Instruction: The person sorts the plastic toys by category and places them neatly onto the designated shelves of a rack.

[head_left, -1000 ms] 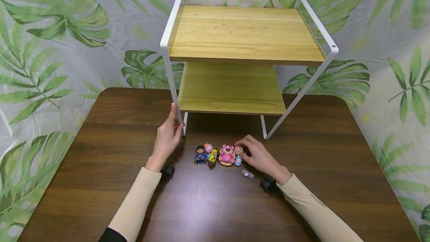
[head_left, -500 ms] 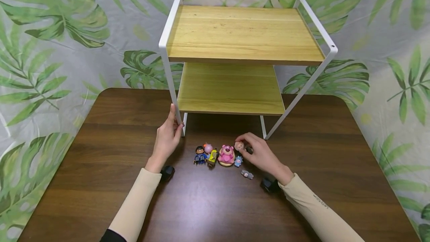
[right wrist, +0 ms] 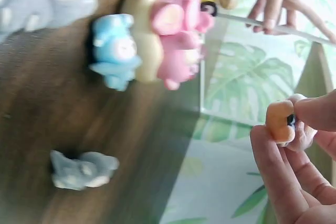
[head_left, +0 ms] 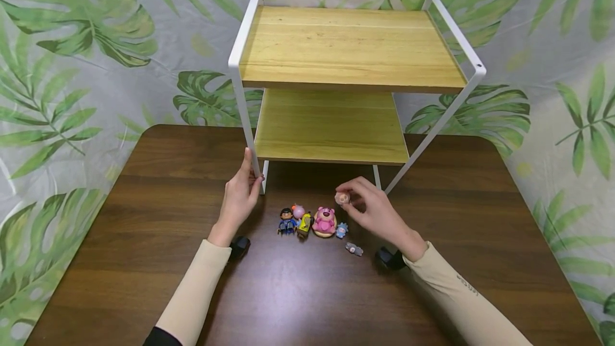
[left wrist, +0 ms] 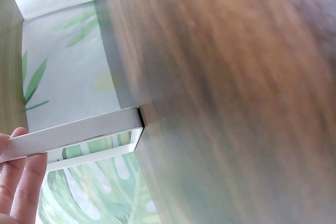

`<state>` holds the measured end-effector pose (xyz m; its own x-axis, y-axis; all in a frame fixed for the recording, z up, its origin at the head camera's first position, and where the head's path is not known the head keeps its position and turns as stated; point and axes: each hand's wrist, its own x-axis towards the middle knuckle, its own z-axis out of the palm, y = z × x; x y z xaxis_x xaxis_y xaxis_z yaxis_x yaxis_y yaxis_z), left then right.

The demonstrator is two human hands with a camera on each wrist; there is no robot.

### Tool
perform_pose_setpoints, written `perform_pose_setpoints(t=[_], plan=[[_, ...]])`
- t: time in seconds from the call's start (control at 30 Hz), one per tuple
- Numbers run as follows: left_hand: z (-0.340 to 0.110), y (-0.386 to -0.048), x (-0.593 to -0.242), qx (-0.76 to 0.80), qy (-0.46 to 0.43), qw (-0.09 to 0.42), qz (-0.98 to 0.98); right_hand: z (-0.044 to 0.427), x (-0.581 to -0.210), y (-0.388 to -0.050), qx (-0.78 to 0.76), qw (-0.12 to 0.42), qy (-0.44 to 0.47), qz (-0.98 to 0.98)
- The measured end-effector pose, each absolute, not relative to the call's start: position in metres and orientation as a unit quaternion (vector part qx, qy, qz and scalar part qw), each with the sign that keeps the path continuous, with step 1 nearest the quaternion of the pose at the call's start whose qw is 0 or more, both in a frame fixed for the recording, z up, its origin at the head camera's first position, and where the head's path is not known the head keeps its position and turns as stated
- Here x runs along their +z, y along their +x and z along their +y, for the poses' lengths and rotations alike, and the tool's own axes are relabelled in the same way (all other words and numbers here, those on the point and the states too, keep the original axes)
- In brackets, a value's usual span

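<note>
- Done so far: 1 small peach figure (head_left: 342, 198) is in the right grip (head_left: 373, 208), pinched between thumb and fingertips, and looks raised off the surface (head_left: 158, 260) in front of the shelf unit's lower board (head_left: 331, 127).
- The right wrist view shows an orange part with a dark spot on that figure; finer detail is too small to tell.
- Not yet done: the peach figure is not set down anywhere.
- Left grip (head_left: 237, 195): curled on the white frame (head_left: 244, 111) near its foot, thumb in front; I judge it is steadying the unit.
- Left untouched on the surface, 7 more: a man in blue (head_left: 286, 223), a pink round figure (head_left: 298, 211) and a yellow figure (head_left: 305, 221) in a tight cluster.
- Just right of them, a pink bear (head_left: 324, 220), with a blue figure (head_left: 341, 230) close beside it.
- Nearer the person, a grey figure (head_left: 354, 249) lies down; a smaller grey animal (right wrist: 84, 170) shows only from the right wrist.
- Judged from this, the work is early: 1 figure lifted, 7 remaining down.
</note>
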<state>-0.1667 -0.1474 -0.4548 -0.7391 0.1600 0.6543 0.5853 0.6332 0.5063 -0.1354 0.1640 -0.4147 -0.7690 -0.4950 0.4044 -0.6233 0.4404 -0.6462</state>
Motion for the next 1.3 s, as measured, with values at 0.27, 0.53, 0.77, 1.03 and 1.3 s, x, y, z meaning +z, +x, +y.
perform_pose_setpoints(t=[0.27,0.53,0.77,1.03,1.3], plan=[[-0.147,-0.167,-0.454,-0.366,-0.217,0.293,-0.856,0.157,-0.394,-0.139,0.416,0.087,0.341,-0.839],[-0.147,-0.167,-0.454,-0.365,-0.217,0.291,-0.857,0.149,-0.378,-0.143,0.420,0.096,0.353,-0.830],[-0.147,-0.166,-0.454,-0.366,-0.217,0.294,-0.856,0.139,-0.367,-0.148,0.427,0.094,0.354,-0.827],[-0.147,-0.167,-0.455,-0.369,-0.219,0.296,-0.853,0.127,-0.359,-0.157,0.436,0.104,0.364,-0.817],[-0.146,-0.166,-0.454,-0.372,-0.215,0.294,-0.854,0.114,-0.352,-0.166,0.452,0.110,0.368,-0.805]])
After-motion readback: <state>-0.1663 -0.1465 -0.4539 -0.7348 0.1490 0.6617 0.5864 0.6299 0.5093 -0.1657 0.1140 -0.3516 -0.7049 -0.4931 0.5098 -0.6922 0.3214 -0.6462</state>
